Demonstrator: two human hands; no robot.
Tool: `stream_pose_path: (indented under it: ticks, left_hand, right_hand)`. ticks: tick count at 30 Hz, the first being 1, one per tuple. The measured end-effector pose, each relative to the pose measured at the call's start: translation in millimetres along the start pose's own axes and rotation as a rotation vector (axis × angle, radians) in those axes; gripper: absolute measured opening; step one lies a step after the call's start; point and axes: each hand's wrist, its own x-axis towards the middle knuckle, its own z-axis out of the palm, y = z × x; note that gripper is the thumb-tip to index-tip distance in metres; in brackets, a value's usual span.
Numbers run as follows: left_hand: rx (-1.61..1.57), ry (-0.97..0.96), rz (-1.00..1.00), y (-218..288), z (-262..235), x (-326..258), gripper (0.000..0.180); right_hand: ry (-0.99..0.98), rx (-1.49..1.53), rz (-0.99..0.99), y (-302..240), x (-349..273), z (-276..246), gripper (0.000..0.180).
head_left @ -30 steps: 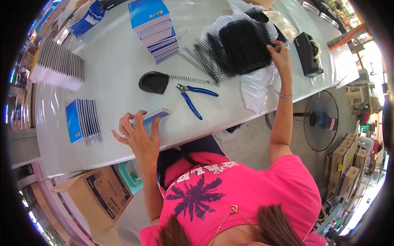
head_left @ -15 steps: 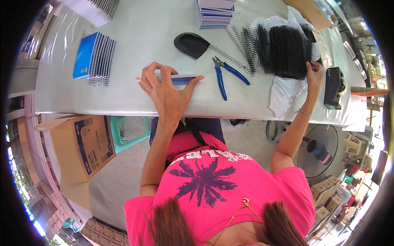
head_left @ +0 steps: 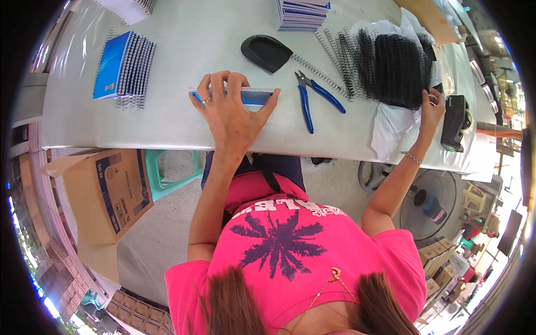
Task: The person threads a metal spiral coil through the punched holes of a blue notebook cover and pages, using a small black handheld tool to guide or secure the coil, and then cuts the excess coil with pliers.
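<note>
A small blue-covered notebook (head_left: pixel 255 98) stands on edge above the table, spanned by the thumb and fingers of my left hand (head_left: pixel 231 111). Its white page edges face up. My right hand (head_left: pixel 431 113) is at the lower right edge of a pile of black spiral binding coils (head_left: pixel 393 70), fingertips pinched on a coil end; how many coils they grip is hidden. Between my hands lie blue-handled cutting pliers (head_left: pixel 306 103), jaws apart. A single loose coil (head_left: pixel 318 72) stretches from a black rounded pad (head_left: pixel 267 53) toward the pile.
Coil-bound blue notebooks (head_left: pixel 124 67) are stacked at the left. A stack of unbound booklets (head_left: pixel 301 14) stands at the back. Crumpled white paper (head_left: pixel 387 131) lies under the coils, and a black tape dispenser (head_left: pixel 453 123) sits right of my hand. Below the table are a cardboard box (head_left: pixel 111 192) and a fan (head_left: pixel 429 204).
My left hand has turned slightly, its fingers now reaching over the notebook's upper edge. The right hand stays at the coils' edge. The whole view has shifted a little.
</note>
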Motion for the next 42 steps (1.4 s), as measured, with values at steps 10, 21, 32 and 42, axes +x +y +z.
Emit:
stream_pose_path:
  ticks: [10,21,32,42]
  left_hand:
    - [0.013,-0.018,0.027,1.3,-7.0,2.9,0.047]
    - [-0.040,0.011,0.070,-5.4,-9.1,-3.4,0.043]
    - [-0.045,0.008,0.080,-31.9,-20.1,-1.5,0.040]
    - [-0.123,0.024,0.157,-41.5,-23.4,4.7,0.037]
  right_hand:
    - [0.209,0.197,-0.107,-0.8,-3.5,0.8,0.018]
    - [-0.085,1.208,0.076,-89.7,-46.9,-26.5,0.043]
    - [-0.142,1.018,-0.057,-160.7,-98.0,-4.7,0.055]
    - [-0.301,1.219,-0.020,-201.7,-139.4,24.2,0.055]
